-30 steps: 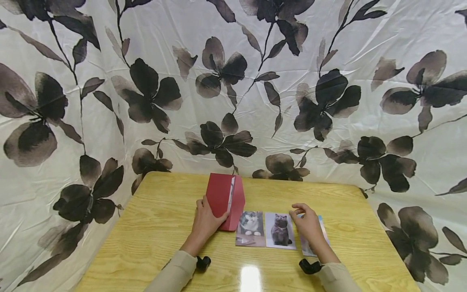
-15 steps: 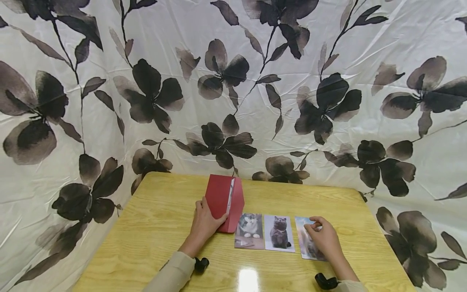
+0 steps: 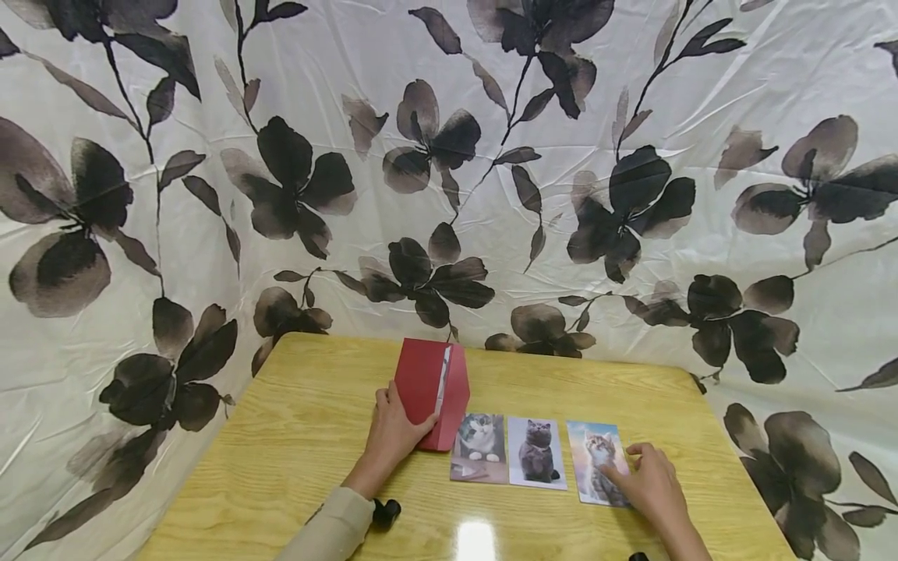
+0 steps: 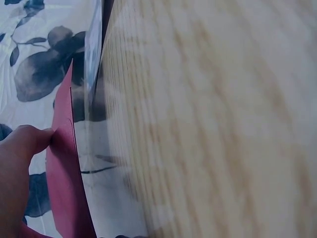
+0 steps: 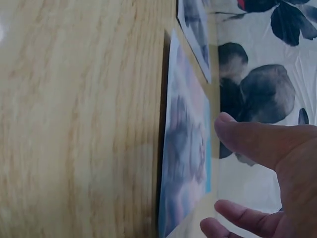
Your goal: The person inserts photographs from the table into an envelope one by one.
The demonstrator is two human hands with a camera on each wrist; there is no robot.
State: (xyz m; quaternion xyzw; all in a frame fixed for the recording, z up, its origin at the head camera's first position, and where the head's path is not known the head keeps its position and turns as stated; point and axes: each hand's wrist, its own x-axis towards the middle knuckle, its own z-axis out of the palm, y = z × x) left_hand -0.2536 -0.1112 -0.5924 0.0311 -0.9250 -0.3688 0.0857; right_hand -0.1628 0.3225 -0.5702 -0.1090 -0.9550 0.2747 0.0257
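Observation:
My left hand (image 3: 395, 431) grips a red envelope (image 3: 419, 379) by its near left part, thumb across the front. The envelope's flap (image 3: 458, 387) is open to the right, and a strip of white, grey-marked paper (image 3: 443, 378) shows at its mouth. In the left wrist view the thumb presses on the red paper (image 4: 63, 148). My right hand (image 3: 654, 483) hovers at the right edge of a photo card of a striped kitten (image 3: 596, 452), thumb and fingers spread. In the right wrist view the thumb stands apart from that card (image 5: 185, 144).
Left of the kitten card lie a grey cat card (image 3: 536, 452) and a grey-and-white cat card (image 3: 479, 448), side by side. All rest on a yellow wood-grain table (image 3: 302, 421). A floral cloth (image 3: 519, 218) hangs behind the table.
My right hand has moved right and nearer to me, off the top of the kitten card, which now shows nearly whole. The left hand keeps its hold on the envelope.

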